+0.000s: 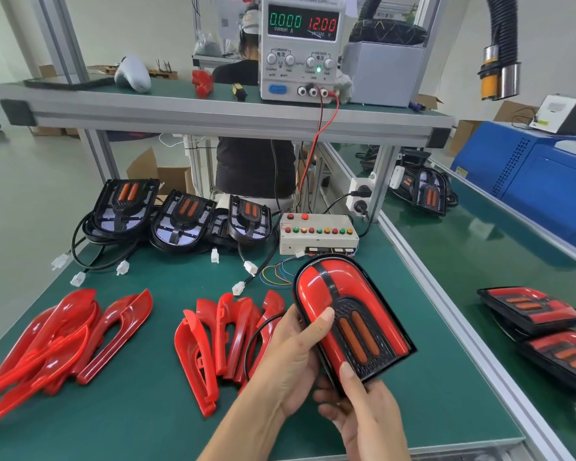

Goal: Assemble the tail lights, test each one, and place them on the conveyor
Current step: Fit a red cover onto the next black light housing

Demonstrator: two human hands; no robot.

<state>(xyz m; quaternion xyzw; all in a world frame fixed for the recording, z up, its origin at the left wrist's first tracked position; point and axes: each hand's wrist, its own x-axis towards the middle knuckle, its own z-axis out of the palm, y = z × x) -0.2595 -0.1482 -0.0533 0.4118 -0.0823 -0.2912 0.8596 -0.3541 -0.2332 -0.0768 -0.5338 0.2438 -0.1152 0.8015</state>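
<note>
Tail light (350,319), assembled with its red cover on the black housing, sits in both my hands at lower centre-right of the frame, above the green bench mat (147,410). My left hand (290,361) grips its left edge, thumb laid across the red lens, fingers curled beneath; my right hand (359,414) clamps the near, squared end, thumb on top and fingers wrapped under. Neither hand is free. The lamp's long axis runs from that near end by my right hand up and left to the rounded tip, which points at the test box (318,234) with its row of coloured buttons, just beyond the tip toward frame centre. A black cable loops out at the lamp's left, past my left hand; I cannot see its connector. I judge assembly of this unit is done and testing comes next, since the power supply (301,48) at upper centre shows zero current at twelve volts. The coming move turns on that axis: the box lies straight ahead along it, so the lamp needs only to go forward, and the left hand, on the cable side, is better placed to find the plug. The conveyor (499,241) lies to the right, beyond the aluminium rail, nearer my right hand, with finished lamps (529,311) already resting on it. Loose red covers (67,337) and bare housings (180,217) wait on the left.
</note>
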